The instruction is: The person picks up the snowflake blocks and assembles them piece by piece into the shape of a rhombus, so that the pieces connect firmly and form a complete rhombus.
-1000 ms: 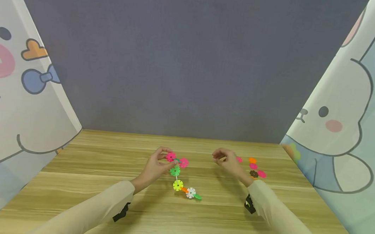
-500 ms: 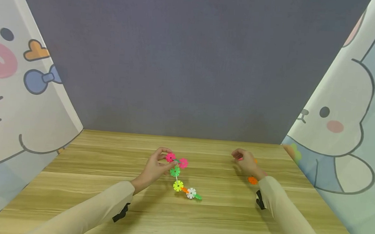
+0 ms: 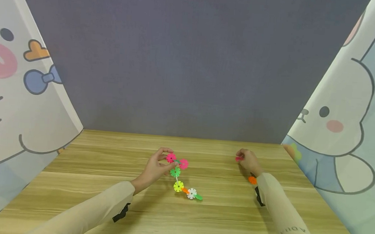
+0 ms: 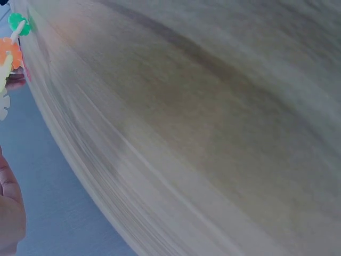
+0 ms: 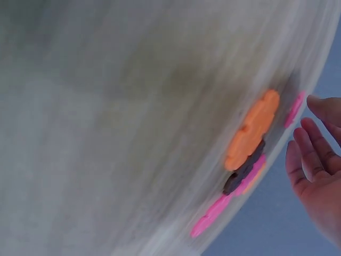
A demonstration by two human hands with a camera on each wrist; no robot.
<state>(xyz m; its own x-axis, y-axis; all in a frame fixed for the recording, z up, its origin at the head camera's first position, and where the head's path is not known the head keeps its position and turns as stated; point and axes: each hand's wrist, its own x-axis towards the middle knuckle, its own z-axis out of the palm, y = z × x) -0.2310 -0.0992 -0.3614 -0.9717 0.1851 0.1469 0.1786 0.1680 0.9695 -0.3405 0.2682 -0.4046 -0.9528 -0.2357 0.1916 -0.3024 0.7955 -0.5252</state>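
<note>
Well apart inside tabletop edges [image 3: 202,140], left fingers [image 3: 164,150] pinch linked discs [image 3: 175,174]; right fingers [image 5: 311,151] gape.

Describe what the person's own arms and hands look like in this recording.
Both arms wear long cream sleeves: the left sleeve looks plain where visible, while the right sleeve carries dark lettering, too small to read surely. A black item sits by the left cuff and another by the right. The left hand and right hand are ungloved.

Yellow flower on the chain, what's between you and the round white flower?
An orange piece, seen nearly edge-on, sits between the yellow flower and the round white flower in the head view.
</note>
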